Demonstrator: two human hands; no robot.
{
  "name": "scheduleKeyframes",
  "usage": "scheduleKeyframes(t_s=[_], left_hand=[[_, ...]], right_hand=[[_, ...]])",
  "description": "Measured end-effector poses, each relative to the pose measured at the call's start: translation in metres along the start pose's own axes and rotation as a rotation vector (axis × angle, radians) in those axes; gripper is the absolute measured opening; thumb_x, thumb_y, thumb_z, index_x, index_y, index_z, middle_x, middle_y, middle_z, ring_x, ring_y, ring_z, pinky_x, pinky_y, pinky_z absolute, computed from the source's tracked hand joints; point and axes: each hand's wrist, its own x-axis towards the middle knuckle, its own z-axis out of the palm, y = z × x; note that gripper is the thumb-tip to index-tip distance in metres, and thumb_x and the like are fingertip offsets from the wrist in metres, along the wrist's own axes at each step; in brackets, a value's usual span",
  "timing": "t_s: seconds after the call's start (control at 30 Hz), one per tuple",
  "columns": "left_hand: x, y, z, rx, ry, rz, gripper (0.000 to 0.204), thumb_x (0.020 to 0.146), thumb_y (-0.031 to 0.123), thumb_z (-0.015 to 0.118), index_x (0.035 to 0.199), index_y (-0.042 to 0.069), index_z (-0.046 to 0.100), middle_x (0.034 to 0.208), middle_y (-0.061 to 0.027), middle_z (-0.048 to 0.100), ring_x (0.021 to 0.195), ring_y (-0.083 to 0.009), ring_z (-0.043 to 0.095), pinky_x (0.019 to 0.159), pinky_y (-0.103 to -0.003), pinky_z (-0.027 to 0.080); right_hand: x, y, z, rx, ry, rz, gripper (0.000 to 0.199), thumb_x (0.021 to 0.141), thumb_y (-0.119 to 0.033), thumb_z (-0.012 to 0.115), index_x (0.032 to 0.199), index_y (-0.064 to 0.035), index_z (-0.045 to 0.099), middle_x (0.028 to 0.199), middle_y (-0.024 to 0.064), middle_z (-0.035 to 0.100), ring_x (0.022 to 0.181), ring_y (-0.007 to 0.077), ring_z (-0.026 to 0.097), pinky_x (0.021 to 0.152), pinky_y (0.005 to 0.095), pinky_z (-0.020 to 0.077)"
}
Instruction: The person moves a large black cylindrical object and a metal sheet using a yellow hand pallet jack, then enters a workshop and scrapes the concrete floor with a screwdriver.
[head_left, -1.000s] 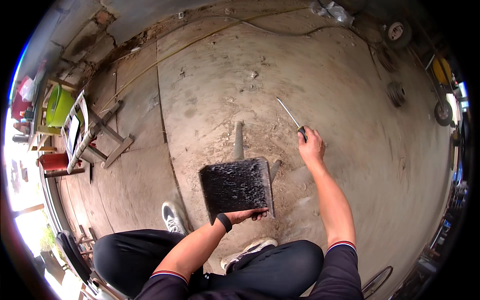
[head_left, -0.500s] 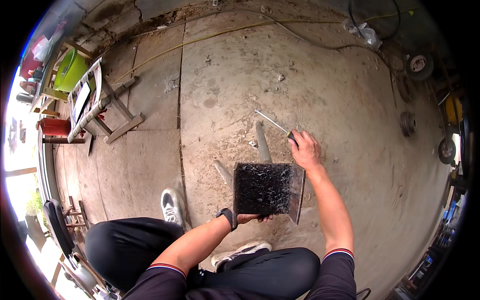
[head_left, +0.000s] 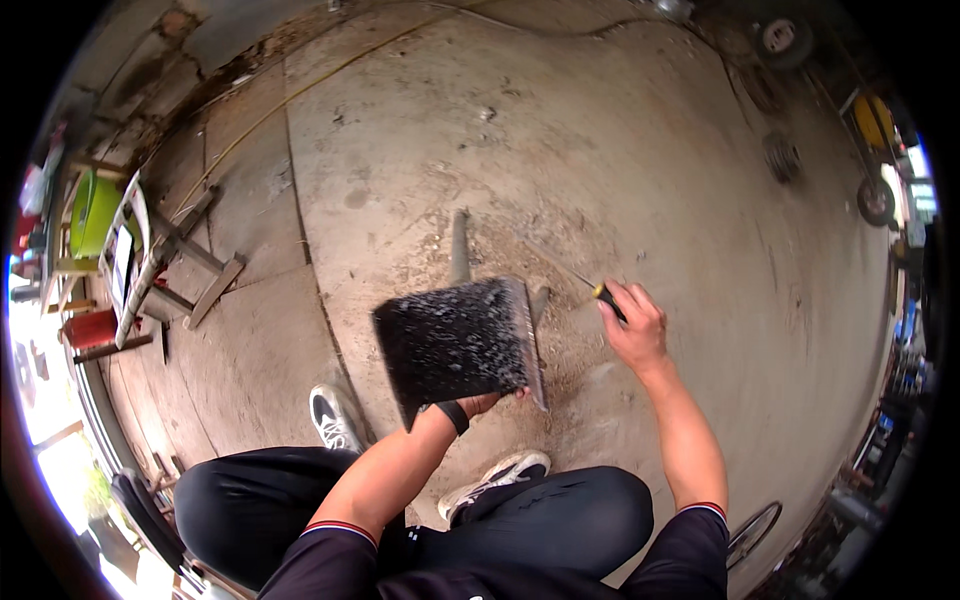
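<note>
Left hand (head_left: 487, 403) comes up from the lower edge on a bent forearm, a black wristband (head_left: 455, 416) at the wrist, and it is closed on the near bottom edge of a dark, rough-faced square panel (head_left: 455, 340). Only the fingers curling round that edge show; the rest of the hand sits behind the panel. The panel is held up off the floor, tilted, its speckled black face toward the camera and its right edge showing as a thin pale strip.

Over on the other side, the right hand (head_left: 633, 325) reaches out on a nearly straight arm, well clear of the knee, fist wrapped round the black and yellow handle of a screwdriver (head_left: 597, 291). The thin shaft points away to the upper left, ending just beside the panel's top right corner.

Nearest of all, the dark trousers, with two grey and white shoes (head_left: 335, 417) planted on the concrete floor (head_left: 620, 160). Behind the panel a grey bar (head_left: 459, 243) lies on the concrete amid scattered sawdust. Farther off, at the left rim, a green chair (head_left: 92, 212) and wooden frames (head_left: 150, 270); at the far right, small wheels (head_left: 876, 199).
</note>
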Motion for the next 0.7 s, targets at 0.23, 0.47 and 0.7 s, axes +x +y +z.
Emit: scheduleKeyframes(t_s=[0.23,0.47,0.7], left_hand=[[-0.007,0.062,0.034,0.087,0.002,-0.172,0.072,0.099,0.059,0.033,0.11,-0.006,0.062,0.082,-0.0101,0.064,0.069,-0.0177,0.061,0.059,-0.028,0.048],[-0.011,0.065,0.042,0.721,-0.127,-0.288,0.048,0.097,0.046,0.053,0.093,0.001,0.069,0.07,-0.0021,0.061,0.057,-0.0102,0.056,0.05,-0.024,0.043],[-0.021,0.07,0.028,0.617,0.027,-0.297,0.033,0.097,0.034,0.059,0.083,0.005,0.067,0.059,0.0051,0.047,0.047,-0.005,0.036,0.044,-0.022,0.027]], right_hand=[[-0.097,-0.008,-0.064,-0.014,-0.159,-0.03,0.033,0.07,-0.01,0.073,0.102,-0.007,0.069,0.084,0.0078,0.063,0.071,0.0268,0.062,0.064,0.0361,0.051],[-0.128,-0.021,-0.064,-0.045,-0.224,-0.043,0.035,0.066,-0.011,0.073,0.1,-0.0072,0.069,0.081,0.0069,0.059,0.07,0.0256,0.06,0.062,0.0365,0.0494],[-0.134,0.007,-0.052,-0.057,-0.197,0.034,0.031,0.072,-0.011,0.071,0.102,-0.007,0.068,0.085,0.0088,0.06,0.077,0.0281,0.061,0.067,0.0386,0.0499]])
